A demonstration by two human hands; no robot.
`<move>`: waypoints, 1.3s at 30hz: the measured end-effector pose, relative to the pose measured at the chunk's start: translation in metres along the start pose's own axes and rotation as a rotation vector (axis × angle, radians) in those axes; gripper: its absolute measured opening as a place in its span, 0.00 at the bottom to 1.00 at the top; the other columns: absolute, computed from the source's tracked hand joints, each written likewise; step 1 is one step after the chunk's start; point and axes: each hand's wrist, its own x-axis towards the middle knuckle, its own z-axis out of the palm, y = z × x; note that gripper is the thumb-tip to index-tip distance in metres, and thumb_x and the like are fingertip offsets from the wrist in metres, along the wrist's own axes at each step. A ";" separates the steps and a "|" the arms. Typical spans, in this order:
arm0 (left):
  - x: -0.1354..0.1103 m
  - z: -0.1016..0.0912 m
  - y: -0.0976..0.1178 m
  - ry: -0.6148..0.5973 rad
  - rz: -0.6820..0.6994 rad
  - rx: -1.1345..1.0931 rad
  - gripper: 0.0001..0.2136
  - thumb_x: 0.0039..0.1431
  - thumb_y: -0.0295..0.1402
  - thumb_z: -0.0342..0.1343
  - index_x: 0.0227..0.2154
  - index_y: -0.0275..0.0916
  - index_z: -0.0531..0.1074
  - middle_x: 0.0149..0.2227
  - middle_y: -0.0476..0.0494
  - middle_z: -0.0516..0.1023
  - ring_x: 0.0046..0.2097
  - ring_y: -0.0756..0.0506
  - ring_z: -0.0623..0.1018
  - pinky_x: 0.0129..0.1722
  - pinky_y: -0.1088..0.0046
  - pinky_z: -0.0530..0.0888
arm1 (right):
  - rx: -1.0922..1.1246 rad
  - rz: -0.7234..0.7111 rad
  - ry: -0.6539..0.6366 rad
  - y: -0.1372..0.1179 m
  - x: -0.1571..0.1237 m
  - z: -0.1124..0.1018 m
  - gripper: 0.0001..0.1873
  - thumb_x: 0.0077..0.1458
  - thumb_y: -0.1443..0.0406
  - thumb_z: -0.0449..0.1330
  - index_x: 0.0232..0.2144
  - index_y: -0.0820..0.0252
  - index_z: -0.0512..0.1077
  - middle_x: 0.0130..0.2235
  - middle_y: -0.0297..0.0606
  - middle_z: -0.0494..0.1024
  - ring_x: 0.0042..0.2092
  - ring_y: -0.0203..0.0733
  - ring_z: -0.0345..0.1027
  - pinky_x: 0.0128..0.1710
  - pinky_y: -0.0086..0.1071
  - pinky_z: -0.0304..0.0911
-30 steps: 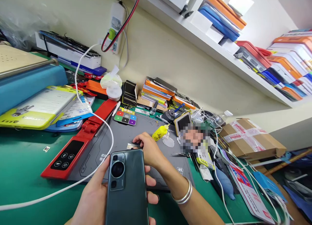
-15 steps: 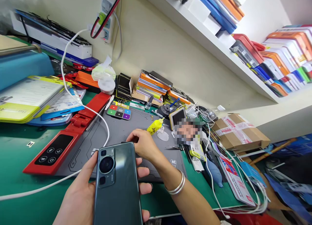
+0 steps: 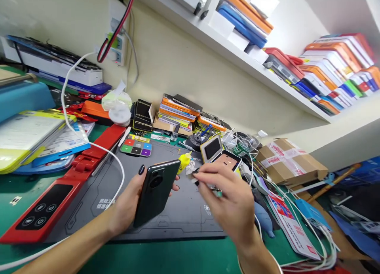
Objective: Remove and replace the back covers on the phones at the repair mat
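My left hand [image 3: 126,204] is wrapped round a dark green smartphone [image 3: 158,195], tilted up so its back and camera lens show obliquely. The phone is above a grey work mat [image 3: 178,224]. To its right my right hand [image 3: 230,198] pinches a tiny light and dark piece [image 3: 195,178], too small to make out. Just behind the phone's top edge is a yellow bottle [image 3: 184,162] with a pointed tip. Partly covered by my right hand, another phone [image 3: 228,158] leans at the back with its screen showing.
A long red device [image 3: 69,183] with touch buttons lies along the mat's left side. A white cable [image 3: 118,163] loops over it. Stacked phone boxes [image 3: 178,111] stand against the wall. On the right are a taped cardboard box [image 3: 282,159] and a blue air blower [image 3: 264,218].
My right hand has moved right, away from the phone's top edge, with a small piece pinched. The phone has turned from facing back-on to an oblique tilt. The view has shifted.
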 end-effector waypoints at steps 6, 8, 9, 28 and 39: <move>0.004 -0.016 -0.009 -0.056 -0.084 -0.124 0.25 0.48 0.53 0.59 0.44 0.42 0.77 0.44 0.43 0.81 0.50 0.38 0.75 0.48 0.66 0.71 | -0.105 -0.265 0.043 -0.012 -0.006 0.011 0.11 0.50 0.78 0.62 0.34 0.62 0.77 0.37 0.42 0.79 0.41 0.43 0.73 0.39 0.36 0.74; 0.004 -0.012 -0.008 -0.068 -0.046 -0.119 0.24 0.47 0.51 0.61 0.44 0.41 0.77 0.42 0.42 0.81 0.54 0.37 0.73 0.54 0.63 0.69 | -0.095 -0.311 0.023 -0.013 -0.003 0.013 0.10 0.51 0.78 0.61 0.36 0.65 0.76 0.40 0.44 0.79 0.45 0.45 0.73 0.43 0.37 0.74; 0.004 -0.009 -0.007 -0.075 -0.020 -0.110 0.23 0.48 0.50 0.61 0.43 0.41 0.78 0.41 0.42 0.81 0.55 0.37 0.72 0.56 0.63 0.67 | -0.090 -0.328 0.004 -0.013 -0.001 0.013 0.09 0.52 0.77 0.60 0.36 0.66 0.75 0.41 0.45 0.79 0.46 0.46 0.73 0.44 0.37 0.74; 0.005 -0.005 -0.008 -0.122 0.152 0.006 0.22 0.57 0.47 0.53 0.49 0.39 0.74 0.47 0.40 0.79 0.57 0.34 0.69 0.60 0.59 0.60 | -0.110 -0.418 -0.185 -0.017 0.019 0.014 0.09 0.55 0.76 0.57 0.38 0.68 0.75 0.39 0.44 0.80 0.43 0.43 0.74 0.44 0.34 0.75; 0.005 -0.018 -0.012 -0.098 0.100 0.028 0.22 0.61 0.45 0.48 0.49 0.35 0.73 0.42 0.39 0.81 0.51 0.36 0.73 0.53 0.63 0.65 | -0.210 -0.469 -0.261 -0.024 0.026 0.013 0.11 0.56 0.75 0.54 0.38 0.65 0.74 0.40 0.45 0.80 0.42 0.45 0.74 0.42 0.35 0.74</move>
